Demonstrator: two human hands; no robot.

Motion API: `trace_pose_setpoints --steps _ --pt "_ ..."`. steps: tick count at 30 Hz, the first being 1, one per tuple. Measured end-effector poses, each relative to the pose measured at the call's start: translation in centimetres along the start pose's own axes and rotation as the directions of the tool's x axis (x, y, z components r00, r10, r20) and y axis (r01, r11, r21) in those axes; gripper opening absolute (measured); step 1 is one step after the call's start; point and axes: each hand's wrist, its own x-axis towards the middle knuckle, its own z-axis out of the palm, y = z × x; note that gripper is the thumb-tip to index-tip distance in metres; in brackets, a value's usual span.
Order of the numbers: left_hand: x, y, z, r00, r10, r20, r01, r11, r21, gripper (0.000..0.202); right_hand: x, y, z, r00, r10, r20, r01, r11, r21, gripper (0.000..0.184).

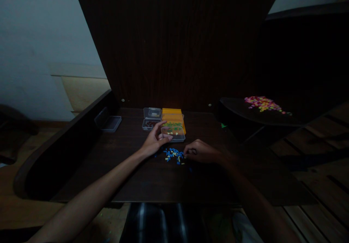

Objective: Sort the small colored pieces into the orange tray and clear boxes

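A small heap of blue and yellow beads (173, 155) lies on the dark wooden table (131, 177). My left hand (155, 141) rests just left of the heap, thumb and fingertips pinched together near a clear plastic box (173, 133) that holds green and yellow beads. My right hand (200, 151) lies at the heap's right edge with its fingers curled in a pinch on the beads; what it holds is too small to see.
A yellow box (172, 116) stands behind the clear box. To its left is another clear box (151, 119) with dark beads, and a further clear case (107, 121) by the table's left rim. A pile of pink and yellow beads (263, 103) lies on a shelf at the right.
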Motion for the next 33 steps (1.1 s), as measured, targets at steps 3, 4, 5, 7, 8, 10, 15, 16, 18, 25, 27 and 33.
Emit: trace_pose_setpoints --steps 3,4,5,7,8,10,15,16,18,25,27,33 --pt "0.0 0.1 0.1 1.000 -0.017 -0.008 0.017 1.000 -0.010 0.077 -0.1 0.1 -0.1 1.000 0.006 -0.007 -0.006 1.000 -0.028 0.018" --pt "-0.1 0.2 0.1 1.000 -0.020 -0.010 0.019 1.000 -0.013 0.077 -0.1 0.1 -0.1 1.000 0.001 -0.009 -0.001 1.000 -0.027 0.017" --pt "-0.1 0.2 0.1 1.000 -0.020 -0.012 0.019 1.000 -0.016 0.077 -0.2 0.1 -0.2 1.000 -0.006 -0.009 0.006 1.000 -0.023 0.016" --pt "-0.1 0.3 0.1 1.000 -0.015 -0.010 0.015 1.000 -0.016 0.077 -0.3 0.1 -0.2 1.000 -0.021 -0.013 0.021 1.000 -0.017 0.013" --pt "-0.1 0.3 0.1 1.000 -0.012 -0.009 0.012 1.000 -0.015 0.077 -0.3 0.1 -0.2 1.000 -0.025 -0.009 0.025 1.000 -0.015 0.012" --pt "-0.1 0.3 0.1 1.000 -0.007 -0.007 0.007 1.000 -0.014 0.077 -0.3 0.1 0.0 0.999 -0.032 0.007 0.032 0.999 -0.011 0.015" --pt "-0.1 0.3 0.2 1.000 -0.014 -0.009 0.014 1.000 -0.019 0.077 -0.2 0.2 0.3 0.998 -0.053 0.022 0.054 0.998 -0.028 0.025" --pt "-0.1 0.3 0.2 1.000 -0.017 -0.010 0.017 1.000 -0.022 0.078 -0.2 0.2 0.3 0.998 -0.056 0.019 0.057 0.998 -0.031 0.025" --pt "-0.1 0.4 0.2 1.000 -0.021 -0.009 0.021 0.999 -0.029 0.078 -0.2 0.1 0.3 0.997 -0.071 0.013 0.071 0.997 -0.022 0.024" --pt "0.0 0.2 0.1 1.000 -0.011 -0.007 0.011 1.000 -0.021 0.077 0.1 0.0 0.7 0.990 -0.141 0.024 0.141 0.990 0.010 0.022" --pt "0.0 0.2 0.1 1.000 -0.015 -0.008 0.015 1.000 -0.028 0.078 0.2 -0.1 0.8 0.983 -0.179 0.039 0.178 0.984 0.028 0.020" --pt "-0.1 0.2 0.1 1.000 -0.017 -0.003 0.017 0.999 -0.038 0.078 -0.2 -0.2 0.1 0.984 -0.155 0.089 0.157 0.988 -0.007 0.016"
